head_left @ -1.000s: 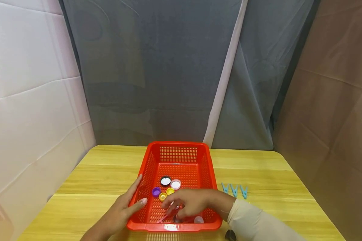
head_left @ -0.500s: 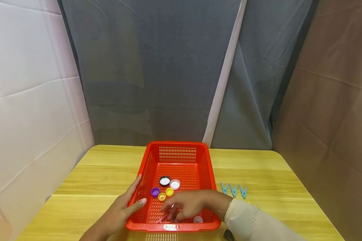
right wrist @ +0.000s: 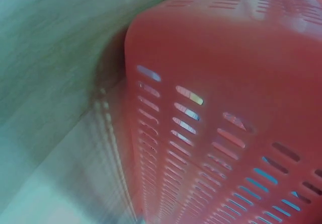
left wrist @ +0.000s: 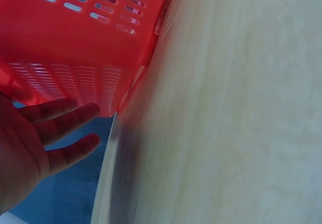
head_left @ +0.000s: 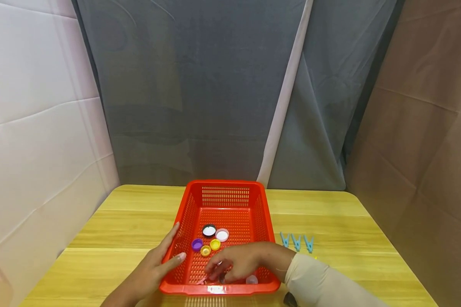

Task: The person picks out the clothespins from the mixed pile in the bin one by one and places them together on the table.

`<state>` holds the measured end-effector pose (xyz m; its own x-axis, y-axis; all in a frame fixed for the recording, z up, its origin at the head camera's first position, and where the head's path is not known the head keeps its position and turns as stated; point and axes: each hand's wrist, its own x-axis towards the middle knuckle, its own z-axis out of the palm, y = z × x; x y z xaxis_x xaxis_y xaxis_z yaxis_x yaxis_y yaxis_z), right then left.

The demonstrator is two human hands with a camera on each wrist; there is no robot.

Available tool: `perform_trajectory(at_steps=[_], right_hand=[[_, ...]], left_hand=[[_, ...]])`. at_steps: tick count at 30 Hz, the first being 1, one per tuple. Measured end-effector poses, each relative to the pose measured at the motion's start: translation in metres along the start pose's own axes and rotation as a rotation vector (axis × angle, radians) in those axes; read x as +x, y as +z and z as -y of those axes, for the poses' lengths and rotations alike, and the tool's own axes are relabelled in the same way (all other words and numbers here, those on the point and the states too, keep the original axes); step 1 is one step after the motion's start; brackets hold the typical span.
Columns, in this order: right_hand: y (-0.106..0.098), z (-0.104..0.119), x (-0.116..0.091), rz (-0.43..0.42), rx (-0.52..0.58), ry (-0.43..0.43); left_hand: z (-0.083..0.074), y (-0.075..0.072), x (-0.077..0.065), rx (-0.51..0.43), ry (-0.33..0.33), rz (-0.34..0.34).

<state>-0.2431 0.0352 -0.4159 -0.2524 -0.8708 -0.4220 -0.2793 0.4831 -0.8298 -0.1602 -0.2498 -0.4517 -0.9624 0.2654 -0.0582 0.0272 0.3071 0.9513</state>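
Note:
A red plastic basket point(head_left: 226, 183) stands lengthwise on the table. My left hand point(head_left: 153, 264) holds its left side, thumb over the rim and index finger along the outside; in the left wrist view the other fingers point(left wrist: 63, 128) stretch out loosely. My right hand point(head_left: 240, 261) reaches into the near end with fingers bent downward. Its fingertips are among small things there, and whether they pinch one is hidden. Beside them show a thin pink piece point(head_left: 202, 281) and a clear round cap point(head_left: 251, 279). Farther in lie a black-rimmed lid point(head_left: 209, 230), a pale pink-rimmed lid point(head_left: 222, 235), a purple cap point(head_left: 197, 244) and two yellow caps point(head_left: 215, 244).
Three blue clothespins point(head_left: 296, 242) lie in a row on the wooden table point(head_left: 330, 221), right of the basket. Below my right sleeve point(head_left: 319, 279) a dark object point(head_left: 290, 299) partly shows. Cloth curtains point(head_left: 230, 106) enclose the table's back and sides.
The right fingers have shifted slightly among the small things, and less of the pink piece shows. The left hand, the basket and the caps keep their places.

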Motion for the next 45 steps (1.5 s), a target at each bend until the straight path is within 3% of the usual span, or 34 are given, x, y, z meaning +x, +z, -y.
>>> perform_trajectory(at_steps=[3,11,20,23,30,34,41,45], right_hand=[[0.001,0.0,-0.001,-0.036,0.04,-0.015],[0.004,0.001,-0.001,-0.238,0.162,-0.098],[0.008,0.005,0.001,-0.384,0.169,-0.165],[0.008,0.005,0.001,-0.392,0.141,-0.178],[0.002,0.004,-0.002,-0.385,-0.112,-0.211],[0.001,0.003,-0.003,-0.337,-0.098,-0.218],[-0.001,-0.002,-0.001,-0.355,-0.106,-0.242],[-0.002,-0.004,0.0,-0.336,-0.012,-0.252]], left_hand=[[0.0,0.0,0.0,0.003,0.001,0.001],[0.0,-0.001,0.0,0.004,0.022,0.007],[-0.001,-0.001,0.0,0.027,0.033,0.0],[-0.002,-0.001,0.0,0.034,0.036,-0.004],[-0.002,0.0,0.0,0.035,0.04,-0.005],[-0.002,0.0,0.0,0.041,0.03,0.0],[-0.002,-0.001,0.001,0.029,0.003,0.008],[-0.002,-0.001,0.0,0.002,0.003,0.011]])
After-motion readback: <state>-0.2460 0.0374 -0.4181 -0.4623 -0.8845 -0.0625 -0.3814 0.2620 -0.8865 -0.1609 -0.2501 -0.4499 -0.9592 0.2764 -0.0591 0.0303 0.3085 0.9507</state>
